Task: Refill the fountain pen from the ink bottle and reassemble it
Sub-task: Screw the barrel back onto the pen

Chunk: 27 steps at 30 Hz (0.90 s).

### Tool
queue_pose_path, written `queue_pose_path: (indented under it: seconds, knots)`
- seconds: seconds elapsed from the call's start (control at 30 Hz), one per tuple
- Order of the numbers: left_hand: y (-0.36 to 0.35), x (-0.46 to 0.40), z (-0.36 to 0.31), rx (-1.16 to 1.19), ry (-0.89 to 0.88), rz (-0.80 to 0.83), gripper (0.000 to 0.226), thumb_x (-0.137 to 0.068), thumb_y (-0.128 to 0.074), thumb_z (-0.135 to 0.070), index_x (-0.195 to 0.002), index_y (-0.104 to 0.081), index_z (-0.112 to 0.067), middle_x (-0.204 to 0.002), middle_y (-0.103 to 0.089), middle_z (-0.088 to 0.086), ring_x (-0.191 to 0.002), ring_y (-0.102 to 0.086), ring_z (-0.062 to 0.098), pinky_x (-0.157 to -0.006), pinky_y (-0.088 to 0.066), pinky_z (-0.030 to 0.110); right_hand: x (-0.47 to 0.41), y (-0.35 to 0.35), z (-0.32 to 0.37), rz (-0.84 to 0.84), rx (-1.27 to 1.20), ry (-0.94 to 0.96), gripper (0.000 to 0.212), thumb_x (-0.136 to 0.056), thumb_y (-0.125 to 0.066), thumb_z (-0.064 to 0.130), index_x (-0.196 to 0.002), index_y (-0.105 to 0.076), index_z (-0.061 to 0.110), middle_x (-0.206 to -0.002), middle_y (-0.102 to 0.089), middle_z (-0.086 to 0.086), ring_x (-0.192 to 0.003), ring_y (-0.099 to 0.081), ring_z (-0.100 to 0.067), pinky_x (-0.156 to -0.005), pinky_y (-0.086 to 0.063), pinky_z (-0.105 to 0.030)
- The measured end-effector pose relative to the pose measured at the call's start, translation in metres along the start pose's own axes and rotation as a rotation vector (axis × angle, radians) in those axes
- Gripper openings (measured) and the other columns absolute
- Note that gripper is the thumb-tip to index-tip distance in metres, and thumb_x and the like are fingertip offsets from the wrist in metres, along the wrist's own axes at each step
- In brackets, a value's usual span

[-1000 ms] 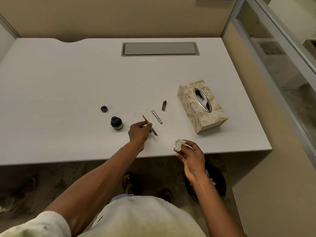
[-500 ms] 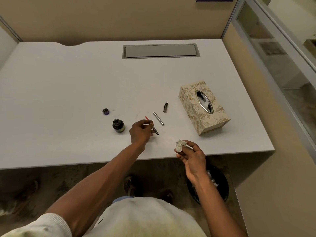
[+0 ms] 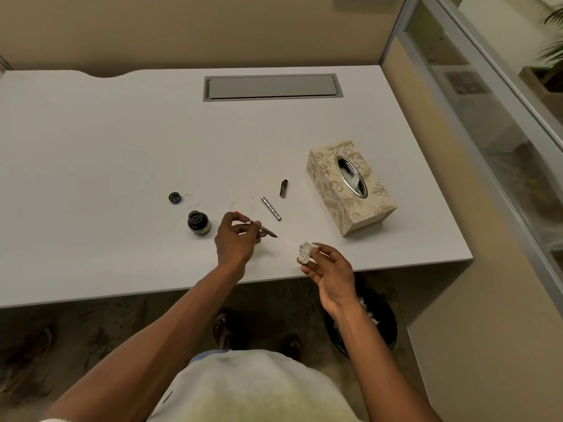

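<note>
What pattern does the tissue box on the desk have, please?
Cream with a gold floral scroll pattern on the tissue box, seen in the head view.

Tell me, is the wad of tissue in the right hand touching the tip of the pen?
Apart. The head view shows bare white desk between the crumpled tissue in the right hand and the nib of the pen part held by the left hand.

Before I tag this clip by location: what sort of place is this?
Probably an office workstation: a white desk with a built-in cable hatch, beige partition walls around it, and a glass panel on the right.
</note>
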<state>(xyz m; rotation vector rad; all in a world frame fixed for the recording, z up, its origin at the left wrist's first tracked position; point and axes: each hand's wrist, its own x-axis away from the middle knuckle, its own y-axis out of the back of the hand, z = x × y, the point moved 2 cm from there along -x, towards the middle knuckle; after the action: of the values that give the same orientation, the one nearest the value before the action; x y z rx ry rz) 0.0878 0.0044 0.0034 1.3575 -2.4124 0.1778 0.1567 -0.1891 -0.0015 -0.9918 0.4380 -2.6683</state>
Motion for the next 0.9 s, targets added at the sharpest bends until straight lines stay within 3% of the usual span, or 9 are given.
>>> queue_pose_path:
  seconds: [0.2, 0.33, 0.5, 0.57, 0.7, 0.77, 0.8, 0.9]
  knots:
    - [0.004, 0.001, -0.003, -0.043, -0.003, 0.016, 0.009, -0.089, -0.075, -0.009, -0.095, -0.069, -0.007, -0.086, -0.077, 0.012, -0.076, -0.078, 0.022, -0.077, -0.063, 0.035, -0.011, -0.005, 0.004, 0.01, 0.094, 0.037, 0.014, -0.094, -0.066, 0.0, -0.106, -0.068, 0.005, -0.093, -0.077, -0.008, -0.074, -0.074, -0.019, -0.061, -0.055, -0.027]
    - [0.008, 0.002, -0.003, -0.095, -0.016, 0.015, 0.008, -0.088, -0.075, -0.01, -0.092, -0.072, -0.017, -0.09, -0.077, 0.007, -0.078, -0.077, 0.02, -0.082, -0.063, 0.039, -0.03, -0.012, 0.013, 0.017, 0.26, 0.099, 0.011, -0.093, -0.068, 0.002, -0.098, -0.069, 0.012, -0.092, -0.074, -0.01, -0.067, -0.065, -0.016, -0.053, -0.044, -0.025]
    - [0.011, 0.003, -0.005, -0.138, -0.008, 0.055, 0.013, -0.083, -0.079, -0.012, -0.09, -0.073, -0.02, -0.089, -0.076, 0.004, -0.079, -0.077, 0.017, -0.09, -0.06, 0.047, -0.059, -0.03, 0.027, 0.068, 0.558, 0.237, 0.013, -0.096, -0.066, 0.01, -0.096, -0.068, 0.023, -0.104, -0.072, -0.012, -0.087, -0.071, -0.022, -0.063, -0.057, -0.032]
    - [0.013, 0.004, -0.008, -0.148, 0.001, 0.058, 0.016, -0.081, -0.081, -0.014, -0.091, -0.071, -0.021, -0.087, -0.077, 0.002, -0.082, -0.077, 0.017, -0.091, -0.059, 0.046, -0.069, -0.038, 0.034, 0.106, 0.651, 0.28, 0.011, -0.097, -0.064, 0.01, -0.099, -0.067, 0.021, -0.103, -0.069, -0.011, -0.082, -0.075, -0.025, -0.06, -0.058, -0.034]
    - [0.015, 0.003, -0.011, -0.163, 0.037, 0.069, 0.021, -0.081, -0.082, -0.018, -0.095, -0.067, -0.021, -0.084, -0.078, -0.003, -0.081, -0.077, 0.014, -0.085, -0.055, 0.041, -0.087, -0.058, 0.044, 0.141, 0.95, 0.395, 0.024, -0.093, -0.052, 0.0, -0.101, -0.066, 0.019, -0.099, -0.069, -0.004, -0.068, -0.07, -0.015, -0.055, -0.057, -0.028]
    - [0.017, 0.002, -0.012, -0.174, 0.042, 0.078, 0.02, -0.08, -0.082, -0.02, -0.095, -0.068, -0.022, -0.082, -0.078, -0.004, -0.08, -0.077, 0.013, -0.088, -0.055, 0.042, -0.097, -0.07, 0.044, 0.167, 1.139, 0.458, 0.033, -0.091, -0.047, -0.002, -0.094, -0.07, 0.022, -0.102, -0.072, -0.003, -0.079, -0.068, -0.015, -0.073, -0.06, -0.036]
    - [0.018, 0.002, -0.012, -0.178, 0.043, 0.087, 0.019, -0.08, -0.082, -0.02, -0.094, -0.07, -0.023, -0.082, -0.079, -0.004, -0.079, -0.077, 0.013, -0.089, -0.056, 0.043, -0.103, -0.076, 0.043, 0.172, 1.248, 0.476, 0.034, -0.092, -0.049, -0.001, -0.092, -0.074, 0.023, -0.106, -0.073, -0.003, -0.087, -0.069, -0.017, -0.079, -0.057, -0.033]
    - [0.02, 0.0, -0.013, -0.17, 0.049, 0.109, 0.018, -0.079, -0.083, -0.019, -0.093, -0.072, -0.022, -0.082, -0.079, -0.002, -0.078, -0.077, 0.013, -0.091, -0.058, 0.048, -0.116, -0.092, 0.041, 0.155, 1.468, 0.498, 0.022, -0.096, -0.059, 0.012, -0.1, -0.079, 0.018, -0.119, -0.072, -0.007, -0.108, -0.067, -0.024, -0.082, -0.046, -0.025]
